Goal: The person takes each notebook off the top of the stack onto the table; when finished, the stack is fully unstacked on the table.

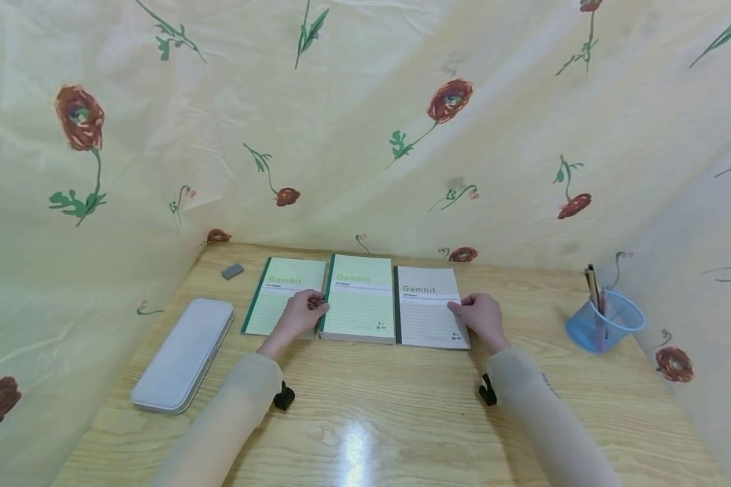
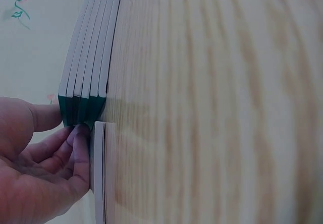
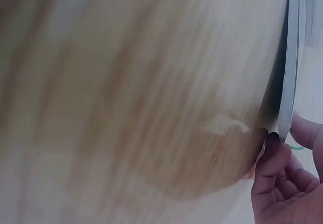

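At the near edge of the wooden bench [image 1: 402, 419] two sleeved forearms are seen, and beyond them three notebooks are laid side by side. The left hand [image 1: 298, 318] is placed on the left green notebook [image 1: 283, 294], its fingers [image 2: 75, 148] curled and pinching the spine edge of the thick middle green stack [image 1: 359, 297]. The right edge of the grey notebook [image 1: 426, 308] is pinched by the right hand [image 1: 481, 318]; a pencil case [image 1: 183, 355], an eraser [image 1: 232, 271] and a blue pen cup [image 1: 606, 325] are set well apart.

Two pale green notebooks [image 1: 358, 297], grey notebook [image 1: 428, 306], blue mesh cup [image 1: 606, 325], red-flowered cream cloth [image 1: 365, 122]
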Tool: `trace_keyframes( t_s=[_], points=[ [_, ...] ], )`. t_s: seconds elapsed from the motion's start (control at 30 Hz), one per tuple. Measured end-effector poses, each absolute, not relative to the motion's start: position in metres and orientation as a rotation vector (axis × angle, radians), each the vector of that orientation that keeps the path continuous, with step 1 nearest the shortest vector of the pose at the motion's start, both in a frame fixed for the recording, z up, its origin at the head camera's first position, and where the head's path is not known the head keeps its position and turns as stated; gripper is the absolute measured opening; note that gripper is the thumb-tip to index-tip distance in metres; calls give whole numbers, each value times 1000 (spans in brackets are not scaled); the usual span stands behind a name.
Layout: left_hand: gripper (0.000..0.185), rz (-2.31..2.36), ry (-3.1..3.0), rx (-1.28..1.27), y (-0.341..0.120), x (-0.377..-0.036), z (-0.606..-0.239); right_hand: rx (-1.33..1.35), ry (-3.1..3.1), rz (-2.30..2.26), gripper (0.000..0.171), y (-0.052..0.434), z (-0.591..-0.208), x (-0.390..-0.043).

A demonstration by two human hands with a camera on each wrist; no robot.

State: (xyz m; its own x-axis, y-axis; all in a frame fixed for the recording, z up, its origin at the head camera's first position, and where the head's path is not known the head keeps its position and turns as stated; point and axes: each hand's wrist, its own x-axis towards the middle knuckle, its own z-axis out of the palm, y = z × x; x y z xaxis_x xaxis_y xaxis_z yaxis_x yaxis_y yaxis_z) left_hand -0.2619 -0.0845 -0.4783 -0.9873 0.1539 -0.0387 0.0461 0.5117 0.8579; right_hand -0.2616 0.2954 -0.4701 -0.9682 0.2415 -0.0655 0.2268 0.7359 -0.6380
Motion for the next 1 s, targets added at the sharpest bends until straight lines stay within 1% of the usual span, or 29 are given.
trace_keyframes(
  t_s=[0.67,0.83,1.0],
  points=[
    [29,1487,2645,172,-85,-262,-479,-405,-2913,993,31,295,-472,-262],
    [29,1491,2642,176,-85,-262,-478,-420,-2907,1002,31,296,-471,-263],
    [29,1472,2653,169,-84,-262,-478,-380,-2898,1012,34,292,-466,-264]
  ],
)
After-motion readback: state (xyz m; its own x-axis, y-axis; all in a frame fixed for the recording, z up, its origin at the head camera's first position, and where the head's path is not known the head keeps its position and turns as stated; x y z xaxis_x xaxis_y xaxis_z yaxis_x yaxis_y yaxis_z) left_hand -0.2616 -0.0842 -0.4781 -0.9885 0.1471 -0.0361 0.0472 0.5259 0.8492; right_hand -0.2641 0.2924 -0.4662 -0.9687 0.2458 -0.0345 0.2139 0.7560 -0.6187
